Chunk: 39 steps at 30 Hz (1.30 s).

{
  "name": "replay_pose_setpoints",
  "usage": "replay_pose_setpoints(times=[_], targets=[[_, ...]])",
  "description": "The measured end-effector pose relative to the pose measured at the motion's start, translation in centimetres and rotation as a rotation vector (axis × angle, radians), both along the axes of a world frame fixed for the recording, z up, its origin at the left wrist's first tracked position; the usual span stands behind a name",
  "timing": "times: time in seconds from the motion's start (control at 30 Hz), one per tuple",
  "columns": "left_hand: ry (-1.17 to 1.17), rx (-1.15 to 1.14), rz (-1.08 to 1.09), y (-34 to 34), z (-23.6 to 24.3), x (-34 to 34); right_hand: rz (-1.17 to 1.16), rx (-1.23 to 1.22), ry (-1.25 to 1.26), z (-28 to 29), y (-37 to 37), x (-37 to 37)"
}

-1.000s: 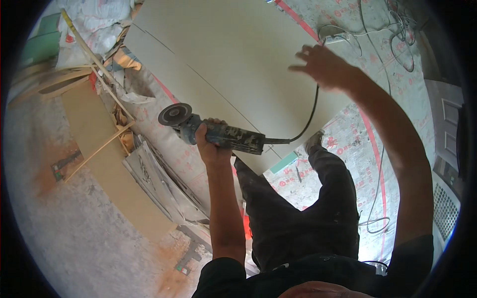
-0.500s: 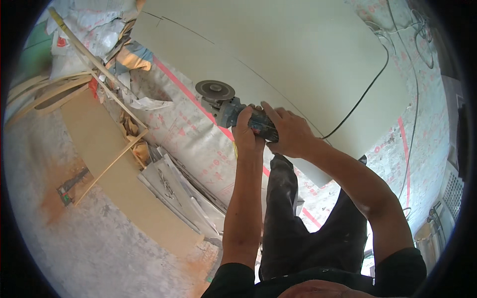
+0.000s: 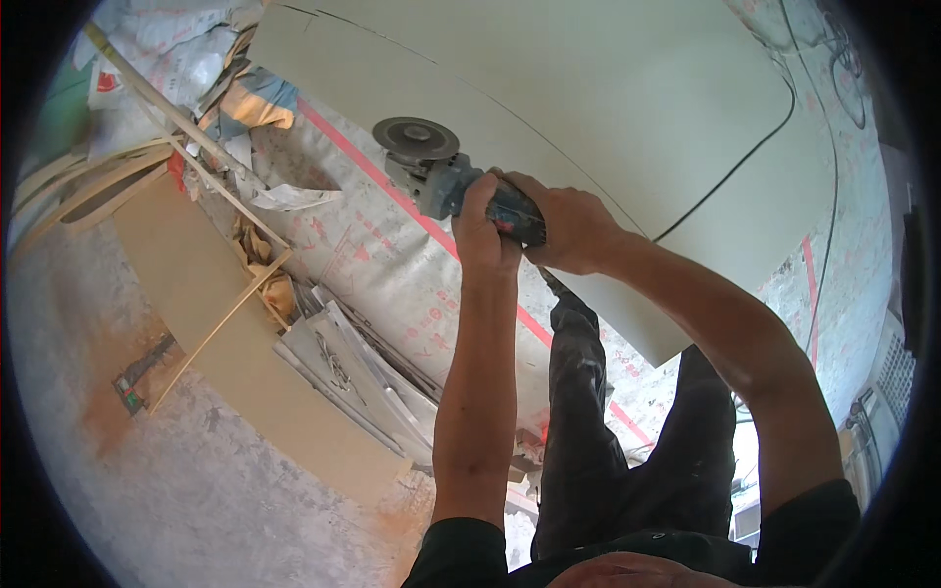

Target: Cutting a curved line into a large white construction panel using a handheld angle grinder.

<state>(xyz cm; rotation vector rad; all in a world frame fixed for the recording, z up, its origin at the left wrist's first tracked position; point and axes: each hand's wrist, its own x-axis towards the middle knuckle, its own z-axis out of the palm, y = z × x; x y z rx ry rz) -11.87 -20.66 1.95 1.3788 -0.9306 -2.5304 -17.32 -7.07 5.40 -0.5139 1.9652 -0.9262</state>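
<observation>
Both hands grip a blue-and-black angle grinder [image 3: 512, 213] with a round cutting disc [image 3: 416, 139] at its far left end. My left hand [image 3: 480, 225] is wrapped round the body close behind the grey gear head. Farther back, my right hand [image 3: 569, 227] closes over the rear of the housing. A black cord [image 3: 730, 176] runs off to the right across a large pale board [image 3: 627, 108]. A long dark line is drawn on this board, right of the disc. The disc is held over the board's left edge; whether it touches cannot be told.
Printed sheeting with red stripes [image 3: 343, 225] covers the floor beside the board. Wooden strips [image 3: 211, 358] and a tan panel [image 3: 157, 245] lie at left, near stacked offcuts [image 3: 343, 363]. White sacks [image 3: 157, 59] are heaped at far left. Loose cable [image 3: 848, 88] lies at far right.
The grinder and both hands have moved slightly up and left in the view. The board's near corner shows more, and my legs have shifted a little right. Both hands keep their grip.
</observation>
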Motion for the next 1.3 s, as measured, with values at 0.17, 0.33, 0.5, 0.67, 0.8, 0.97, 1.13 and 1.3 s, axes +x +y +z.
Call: replay_pose_setpoints(times=[0.17, 0.33, 0.5, 0.67, 0.8, 0.97, 1.13, 1.3], targets=[[-0.025, -0.043, -0.021, -1.0, -0.1, -1.0, -0.053, -0.085, 0.002, -1.1, -1.3, -0.6], [-0.056, -0.008, -0.055, -2.1, -1.5, -2.1, -0.103, -0.07, 0.042, -2.9, -2.2, -0.5], [-0.079, -0.047, -0.105, -2.9, -2.9, -2.1, -0.107, -0.044, 0.03, -4.4, -3.1, -1.2], [-0.187, -0.299, 0.249, -3.9, -3.3, 1.2, -0.133, -0.028, -0.009, -4.9, -3.2, -2.0], [-0.463, -0.483, -0.077, -5.3, -5.7, 2.9, -0.192, -0.07, 0.047, -5.5, -4.3, -2.9], [-0.068, 0.099, -0.08, -4.7, -8.7, 2.2, -0.185, -0.017, 0.028, -6.1, -4.7, -4.0], [-0.092, -0.042, -0.182, -5.4, -10.9, 2.6, -0.177, 0.001, 0.061, -7.1, -6.0, -4.7], [-0.101, -0.085, -0.206, -5.1, -10.9, 2.8, -0.192, -0.009, 0.068, -7.8, -5.9, -4.5]])
